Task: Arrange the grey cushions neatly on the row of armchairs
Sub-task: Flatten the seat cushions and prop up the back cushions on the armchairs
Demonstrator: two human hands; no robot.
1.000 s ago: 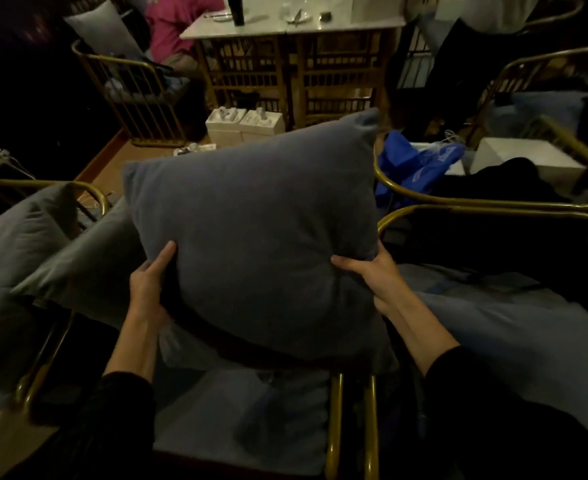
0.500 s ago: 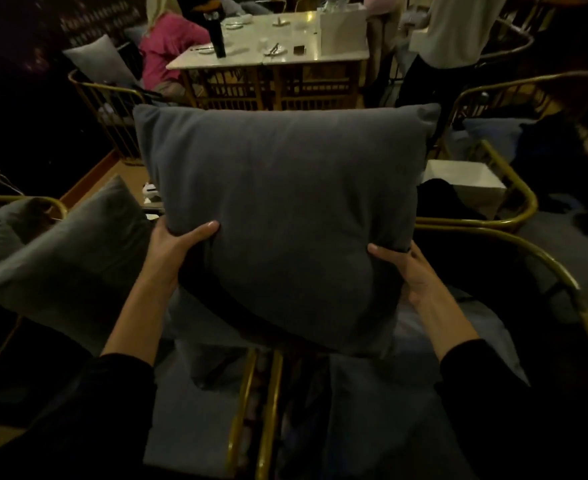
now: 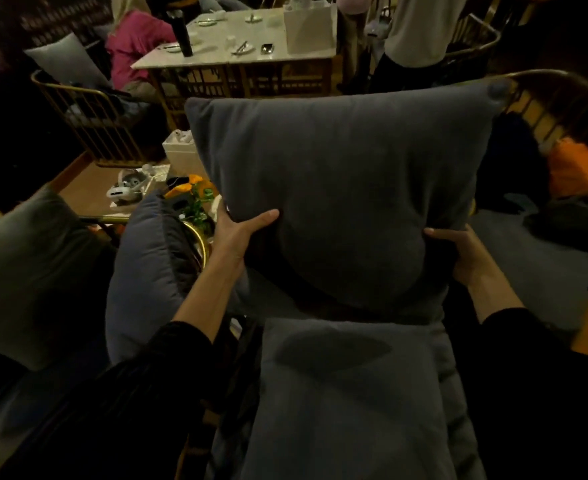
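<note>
Both hands clasp the grey cushion (image 3: pixel 341 199) by its lower sides, the left hand (image 3: pixel 237 233) with thumb across the front and the right hand (image 3: pixel 459 249) pinching the opposite edge, holding it upright just above the seat pad (image 3: pixel 351 393) below the hands. To finish well, I judge it should be lowered squarely against the brass-coloured chair back (image 3: pixel 562 95) beyond the right hand, corners level. The cushion looks plump, soft and velvety, dented under the fingers; another grey cushion (image 3: pixel 143 271) leans left of the left hand.

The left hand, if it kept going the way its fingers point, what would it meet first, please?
The left hand already grips the grey cushion, thumb pointing right across its front. Going on, it would likely just press deeper into that cushion; depth beyond is unclear.
</note>
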